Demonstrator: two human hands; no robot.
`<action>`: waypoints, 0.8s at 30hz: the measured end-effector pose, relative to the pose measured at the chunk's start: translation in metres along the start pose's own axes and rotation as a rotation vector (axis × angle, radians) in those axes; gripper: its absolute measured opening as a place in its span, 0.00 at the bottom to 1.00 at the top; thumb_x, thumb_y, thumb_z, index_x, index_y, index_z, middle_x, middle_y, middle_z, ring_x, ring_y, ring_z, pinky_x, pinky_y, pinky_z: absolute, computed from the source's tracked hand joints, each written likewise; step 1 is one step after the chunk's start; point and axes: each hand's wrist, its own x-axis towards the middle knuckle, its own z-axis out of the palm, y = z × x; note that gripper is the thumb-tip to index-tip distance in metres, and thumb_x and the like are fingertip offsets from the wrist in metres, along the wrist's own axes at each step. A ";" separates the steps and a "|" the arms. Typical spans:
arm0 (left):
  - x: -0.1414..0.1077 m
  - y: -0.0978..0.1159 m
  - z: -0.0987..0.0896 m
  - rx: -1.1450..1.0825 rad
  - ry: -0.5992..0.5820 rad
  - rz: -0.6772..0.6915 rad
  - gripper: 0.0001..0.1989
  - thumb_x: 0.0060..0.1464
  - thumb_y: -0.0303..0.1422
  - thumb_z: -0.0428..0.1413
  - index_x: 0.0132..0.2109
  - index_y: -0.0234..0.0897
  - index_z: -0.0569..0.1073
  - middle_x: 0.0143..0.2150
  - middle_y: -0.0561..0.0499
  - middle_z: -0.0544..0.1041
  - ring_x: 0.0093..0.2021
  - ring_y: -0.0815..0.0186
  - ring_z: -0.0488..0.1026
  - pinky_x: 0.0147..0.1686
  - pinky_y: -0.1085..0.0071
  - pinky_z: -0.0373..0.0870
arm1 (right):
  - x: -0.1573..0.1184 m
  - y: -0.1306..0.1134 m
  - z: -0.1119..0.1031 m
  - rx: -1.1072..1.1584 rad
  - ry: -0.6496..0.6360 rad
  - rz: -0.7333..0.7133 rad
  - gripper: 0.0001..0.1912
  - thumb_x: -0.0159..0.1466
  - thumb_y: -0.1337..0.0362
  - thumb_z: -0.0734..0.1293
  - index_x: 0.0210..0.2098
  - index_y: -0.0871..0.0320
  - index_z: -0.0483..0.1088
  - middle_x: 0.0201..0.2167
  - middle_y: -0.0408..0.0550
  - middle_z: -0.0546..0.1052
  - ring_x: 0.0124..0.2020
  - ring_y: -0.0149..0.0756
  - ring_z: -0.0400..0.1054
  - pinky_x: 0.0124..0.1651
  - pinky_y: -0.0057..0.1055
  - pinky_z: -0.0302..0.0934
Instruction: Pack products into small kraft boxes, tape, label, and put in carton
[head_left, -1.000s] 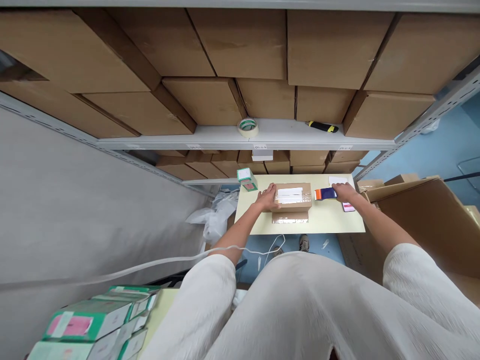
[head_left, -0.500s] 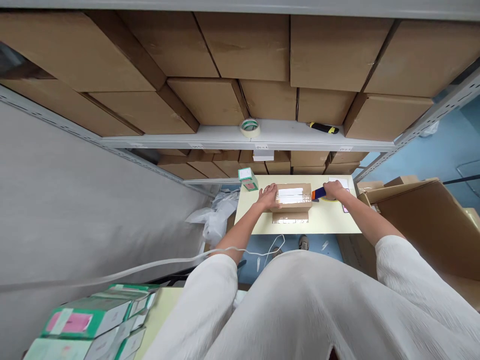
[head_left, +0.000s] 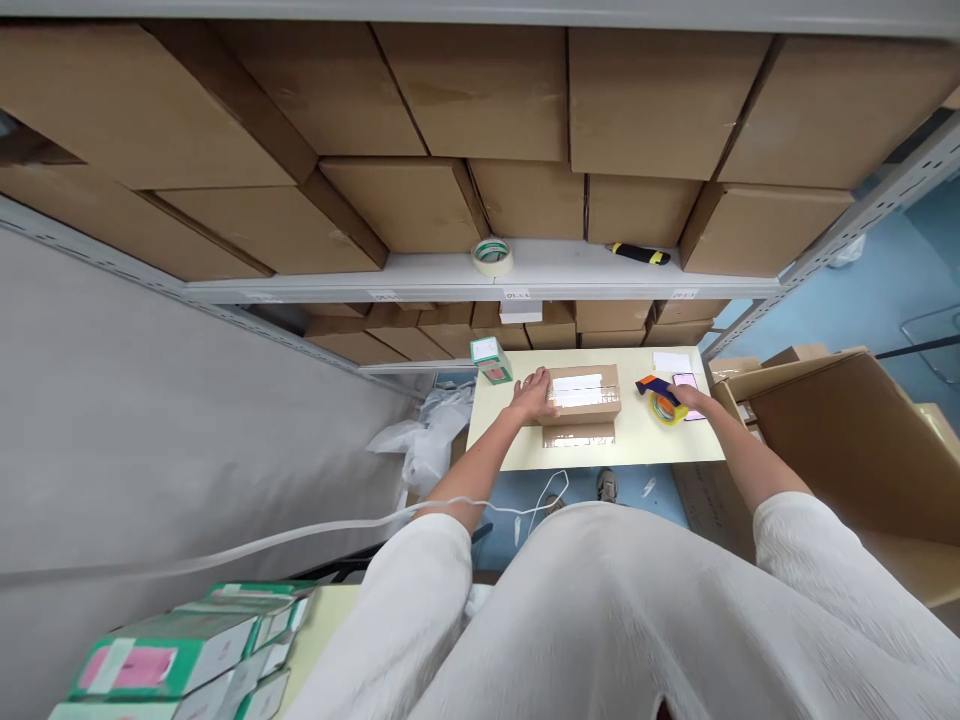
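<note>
Gripping the left end of the cardboard box (head_left: 581, 417), the left hand (head_left: 531, 397) is spanning it, fingers towards the far edge and thumb at the near edge. The box is lying flat on the table (head_left: 517, 455), with shiny tape showing at its right end. The right hand (head_left: 688, 397) is closing around the tape dispenser (head_left: 657, 388), which is pointing towards the box but sitting apart from it. The phone (head_left: 684, 381) is lying beside that hand, partly covered by it, so a careless sweep could be knocking or scratching it. The green carton (head_left: 492, 361) is standing near the left hand; a shove of the box that way could be tipping it. If the left grip is loosening, a pull on the tape could be skewing the box.
</note>
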 end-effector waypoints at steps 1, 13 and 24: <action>0.000 0.000 0.000 0.000 0.000 -0.001 0.66 0.49 0.50 0.69 0.82 0.47 0.38 0.85 0.41 0.35 0.83 0.40 0.41 0.79 0.42 0.41 | -0.005 0.003 0.005 0.048 -0.029 0.028 0.31 0.75 0.43 0.54 0.42 0.62 0.77 0.33 0.59 0.83 0.32 0.44 0.76 0.35 0.34 0.67; -0.003 0.000 0.004 0.016 -0.002 -0.007 0.66 0.52 0.57 0.66 0.82 0.46 0.36 0.85 0.41 0.34 0.83 0.40 0.41 0.79 0.46 0.45 | -0.035 -0.025 0.091 -0.161 0.174 0.136 0.22 0.74 0.55 0.59 0.62 0.57 0.69 0.54 0.64 0.79 0.55 0.55 0.76 0.50 0.41 0.70; -0.023 -0.003 0.020 0.003 0.052 0.040 0.52 0.64 0.55 0.56 0.83 0.46 0.39 0.85 0.44 0.34 0.84 0.46 0.39 0.79 0.49 0.42 | -0.042 -0.047 0.103 -0.268 0.189 0.092 0.24 0.75 0.52 0.58 0.66 0.53 0.67 0.51 0.63 0.78 0.52 0.56 0.74 0.49 0.45 0.68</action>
